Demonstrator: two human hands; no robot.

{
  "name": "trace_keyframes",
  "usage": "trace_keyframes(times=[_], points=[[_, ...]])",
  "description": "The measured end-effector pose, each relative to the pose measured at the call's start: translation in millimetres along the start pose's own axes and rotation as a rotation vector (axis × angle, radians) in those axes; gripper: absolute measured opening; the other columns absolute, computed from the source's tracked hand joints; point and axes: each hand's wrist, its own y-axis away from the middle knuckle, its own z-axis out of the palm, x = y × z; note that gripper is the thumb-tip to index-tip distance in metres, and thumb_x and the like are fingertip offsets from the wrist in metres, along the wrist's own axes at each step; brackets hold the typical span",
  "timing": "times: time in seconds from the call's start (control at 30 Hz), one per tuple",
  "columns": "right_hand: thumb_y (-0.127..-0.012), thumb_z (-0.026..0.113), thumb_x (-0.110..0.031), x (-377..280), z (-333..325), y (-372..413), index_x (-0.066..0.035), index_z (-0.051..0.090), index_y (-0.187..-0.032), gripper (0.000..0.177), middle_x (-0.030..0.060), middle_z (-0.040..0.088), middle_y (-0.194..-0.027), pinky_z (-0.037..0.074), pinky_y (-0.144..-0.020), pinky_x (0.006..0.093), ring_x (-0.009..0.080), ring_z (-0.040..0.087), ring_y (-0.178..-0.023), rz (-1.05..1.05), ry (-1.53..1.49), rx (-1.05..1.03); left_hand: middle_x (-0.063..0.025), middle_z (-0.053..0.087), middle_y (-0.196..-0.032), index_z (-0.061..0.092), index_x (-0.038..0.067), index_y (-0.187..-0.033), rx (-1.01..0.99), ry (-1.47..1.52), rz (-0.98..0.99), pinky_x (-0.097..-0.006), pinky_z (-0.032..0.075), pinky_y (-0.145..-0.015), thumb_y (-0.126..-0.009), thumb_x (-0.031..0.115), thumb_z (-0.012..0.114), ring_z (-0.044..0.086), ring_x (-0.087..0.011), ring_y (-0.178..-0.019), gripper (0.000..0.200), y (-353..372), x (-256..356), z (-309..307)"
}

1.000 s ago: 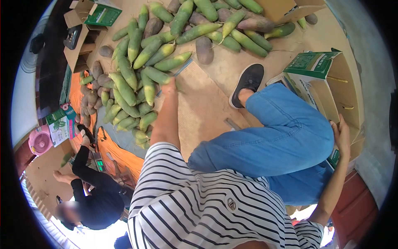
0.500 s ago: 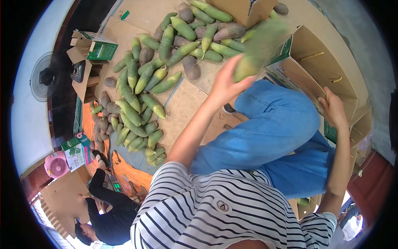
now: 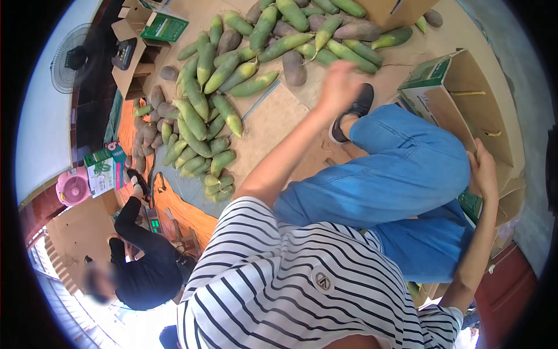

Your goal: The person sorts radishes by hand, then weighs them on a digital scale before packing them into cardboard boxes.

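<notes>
Blurred left fingers [image 3: 343, 74] seemingly released their radish.

Before you lie more than twenty long green radishes [image 3: 226, 115] and over ten stubby purplish-brown roots [image 3: 294, 68], plus one round pink plastic fan [image 3: 74, 186] and one round grey caged fan [image 3: 76, 58].

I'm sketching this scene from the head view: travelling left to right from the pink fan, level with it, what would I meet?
Pink fan → printed carton → co-worker's foot → green radishes → left forearm → blue jeans → right hand.
</notes>
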Motion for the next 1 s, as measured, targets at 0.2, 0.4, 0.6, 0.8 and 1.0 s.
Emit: trace_keyframes(times=[0.2,0.4,0.6,0.8,1.0], points=[[-0.089,0.057,-0.016,9,2,-8,0.002,0.046,-0.125,0.042,0.0229,0.059,-0.095,0.045,-0.078,0.0360,0.0328,0.058,-0.088,0.073,-0.039,-0.060,-0.0258,0.063,-0.100,0.063,-0.004,-0.097,0.188,-0.662,-0.881,-0.0413,0.048,-0.081,-0.071,0.022,0.070,0.060,-0.0390,-0.096,0.038,147,-217,-154],[-0.090,0.056,-0.020,30,9,-7,0.004,0.045,-0.125,0.044,0.0247,0.059,-0.104,0.045,-0.082,0.0352,0.0351,0.058,-0.095,0.091,0.009,-0.041,-0.0178,0.058,-0.107,0.056,-0.001,-0.108,0.487,0.083,-1.620,-0.0436,0.050,-0.081,-0.082,0.021,0.067,0.061,-0.0329,-0.094,0.036,224,-291,-208],[-0.090,0.057,-0.021,26,6,-8,0.004,0.045,-0.125,0.045,0.0249,0.060,-0.104,0.045,-0.082,0.0351,0.0354,0.058,-0.094,0.119,-0.013,-0.064,-0.0099,0.064,-0.080,0.059,0.003,-0.093,0.533,0.378,-1.682,-0.0332,0.053,-0.054,-0.093,0.019,0.052,0.062,-0.0197,-0.063,0.017,211,-288,-191],[-0.089,0.058,-0.020,32,11,-10,0.002,0.046,-0.125,0.043,0.0237,0.060,-0.098,0.045,-0.078,0.0355,0.0336,0.059,-0.088,0.112,0.011,-0.022,-0.0120,0.063,-0.070,0.056,0.001,-0.083,0.328,0.460,-1.496,-0.0306,0.044,-0.043,-0.089,0.009,0.047,0.059,-0.0193,-0.053,0.013,190,-234,-128],[-0.088,0.060,-0.019,19,6,-8,0.001,0.047,-0.124,0.044,0.0232,0.060,-0.094,0.046,-0.075,0.0358,0.0315,0.060,-0.084,0.117,-0.014,-0.029,-0.0099,0.059,-0.071,0.055,0.000,-0.088,-0.310,0.406,-1.568,-0.0313,0.046,-0.047,-0.084,0.021,0.060,0.056,-0.0182,-0.055,0.023,207,-138,-59]])
